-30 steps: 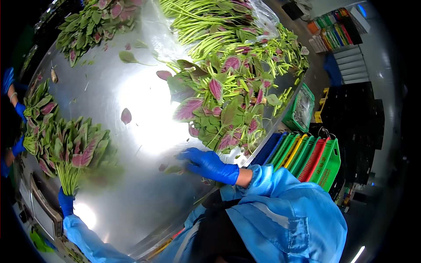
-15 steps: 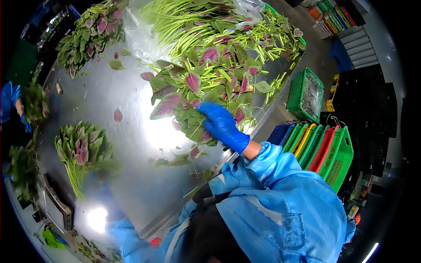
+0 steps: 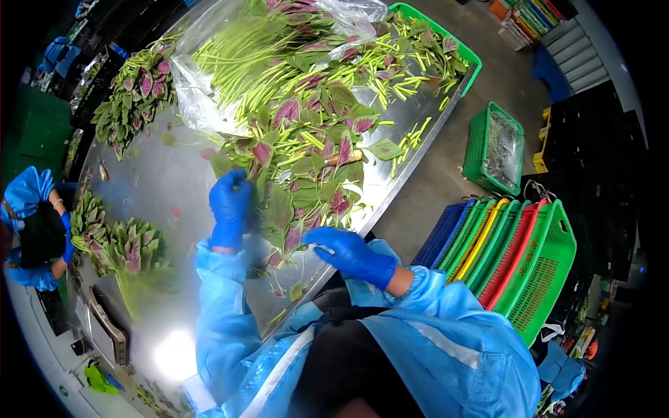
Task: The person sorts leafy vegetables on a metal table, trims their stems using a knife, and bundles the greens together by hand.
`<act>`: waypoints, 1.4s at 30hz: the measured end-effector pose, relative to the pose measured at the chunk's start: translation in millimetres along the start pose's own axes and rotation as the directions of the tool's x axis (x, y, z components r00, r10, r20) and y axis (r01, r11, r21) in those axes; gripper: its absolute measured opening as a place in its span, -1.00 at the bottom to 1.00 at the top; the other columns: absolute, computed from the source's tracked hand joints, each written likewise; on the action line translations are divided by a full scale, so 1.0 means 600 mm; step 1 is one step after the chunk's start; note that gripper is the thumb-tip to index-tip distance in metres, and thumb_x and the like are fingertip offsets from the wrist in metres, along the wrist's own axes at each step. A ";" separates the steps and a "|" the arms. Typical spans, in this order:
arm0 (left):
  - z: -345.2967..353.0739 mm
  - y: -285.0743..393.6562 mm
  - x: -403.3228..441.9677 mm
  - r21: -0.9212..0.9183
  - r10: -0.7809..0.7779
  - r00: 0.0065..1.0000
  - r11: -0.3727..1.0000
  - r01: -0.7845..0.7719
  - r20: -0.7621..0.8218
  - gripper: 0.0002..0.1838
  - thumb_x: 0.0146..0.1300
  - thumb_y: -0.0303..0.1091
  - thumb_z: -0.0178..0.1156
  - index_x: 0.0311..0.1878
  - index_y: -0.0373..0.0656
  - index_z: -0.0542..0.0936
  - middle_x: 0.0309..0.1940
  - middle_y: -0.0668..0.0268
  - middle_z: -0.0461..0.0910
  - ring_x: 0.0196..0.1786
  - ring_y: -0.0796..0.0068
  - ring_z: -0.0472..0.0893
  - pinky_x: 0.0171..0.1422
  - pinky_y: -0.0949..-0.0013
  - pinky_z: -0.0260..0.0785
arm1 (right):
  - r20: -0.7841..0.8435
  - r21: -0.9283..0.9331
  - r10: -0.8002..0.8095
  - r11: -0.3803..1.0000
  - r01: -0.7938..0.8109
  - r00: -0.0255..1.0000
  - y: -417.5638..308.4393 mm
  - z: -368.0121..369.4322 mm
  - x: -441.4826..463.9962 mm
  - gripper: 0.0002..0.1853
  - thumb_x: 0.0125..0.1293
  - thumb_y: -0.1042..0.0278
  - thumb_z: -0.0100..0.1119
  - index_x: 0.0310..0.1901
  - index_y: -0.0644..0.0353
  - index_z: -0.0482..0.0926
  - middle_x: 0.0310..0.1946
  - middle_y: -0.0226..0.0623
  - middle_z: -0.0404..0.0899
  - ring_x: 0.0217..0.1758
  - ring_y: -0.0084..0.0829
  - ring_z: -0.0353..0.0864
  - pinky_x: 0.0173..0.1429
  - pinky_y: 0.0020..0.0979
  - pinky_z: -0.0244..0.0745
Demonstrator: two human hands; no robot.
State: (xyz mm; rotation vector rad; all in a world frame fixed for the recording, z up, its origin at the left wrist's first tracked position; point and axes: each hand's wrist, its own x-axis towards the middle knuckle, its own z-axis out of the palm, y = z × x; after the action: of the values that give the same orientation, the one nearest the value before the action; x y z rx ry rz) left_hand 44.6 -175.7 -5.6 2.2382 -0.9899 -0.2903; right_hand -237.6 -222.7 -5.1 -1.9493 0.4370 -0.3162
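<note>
Over the metal table (image 3: 188,240), my left hand (image 3: 228,209), in a blue glove, is at the left edge of a loose pile of red-and-green amaranth leaves (image 3: 279,209). Its fingers are bent loosely, with nothing seen in them. My right hand (image 3: 352,256), gloved in blue too, is open at the pile's near edge, its fingers pointing left. Between the hands, some leaves are blurred. A wooden handle (image 3: 345,158) pokes out of the pile; the rest of that tool is hidden. To the left lies a bundle of amaranth (image 3: 136,254), stems towards me.
Long amaranth stems (image 3: 244,70) lie on clear plastic (image 3: 191,87) at the back. Another leafy heap (image 3: 132,101) lies back left. Stacked crates (image 3: 533,261) stand at right, near a green basket (image 3: 493,148). At far left, another person (image 3: 38,226) handles greens.
My left hand has moved from the bundle at left to the loose pile. My right hand has drawn back towards me. The other person has come further into view.
</note>
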 end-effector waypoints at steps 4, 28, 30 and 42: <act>-0.085 0.072 -0.018 -0.710 -0.216 0.936 0.611 0.350 0.277 -0.77 0.08 -0.54 0.21 -0.15 -0.26 0.62 -0.31 0.33 0.61 -0.22 0.53 0.59 -0.04 0.44 0.45 | -0.056 0.286 0.185 0.944 -0.162 0.981 0.053 -0.046 -0.019 -0.70 0.35 0.54 0.05 0.09 0.21 0.55 0.00 -0.24 0.61 0.05 -0.38 0.61 0.09 -0.44 0.50; -0.073 0.066 -0.101 -0.194 0.165 0.969 0.973 -0.129 0.184 -0.61 0.19 -0.51 0.22 0.13 -0.29 0.54 0.00 0.21 0.60 0.00 0.47 0.54 0.09 0.37 0.37 | -0.268 0.557 0.008 0.817 0.149 0.963 -0.029 -0.023 0.150 -0.80 0.35 0.36 0.08 -0.10 0.18 0.64 -0.18 -0.39 0.62 -0.13 -0.50 0.55 0.01 -0.36 0.48; 0.014 0.036 -0.103 -0.474 0.043 0.930 0.868 0.147 0.366 -0.64 0.20 -0.51 0.20 0.09 -0.29 0.53 -0.08 0.26 0.60 -0.05 0.50 0.52 0.03 0.41 0.39 | -0.268 0.672 0.072 0.728 0.133 0.961 -0.052 -0.016 0.141 -0.76 0.28 0.25 0.10 -0.27 0.27 0.62 -0.34 -0.23 0.65 -0.26 -0.39 0.60 -0.12 -0.33 0.48; 0.005 0.124 -0.081 -0.457 0.134 0.876 0.883 0.107 0.464 -0.67 0.27 -0.45 0.14 0.09 -0.28 0.48 0.00 0.18 0.50 0.01 0.42 0.46 0.12 0.31 0.36 | -0.527 0.146 -0.108 0.966 0.214 0.843 -0.087 -0.055 0.107 -0.67 0.08 0.34 0.21 -0.08 0.21 0.61 -0.30 -0.10 0.61 -0.17 -0.09 0.60 -0.01 -0.23 0.47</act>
State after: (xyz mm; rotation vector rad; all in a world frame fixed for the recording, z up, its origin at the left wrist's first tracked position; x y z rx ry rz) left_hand -33.2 -178.6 37.7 1.7317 -1.0437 -1.0172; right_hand -185.3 -258.8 57.6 -1.6890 0.5604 -0.9741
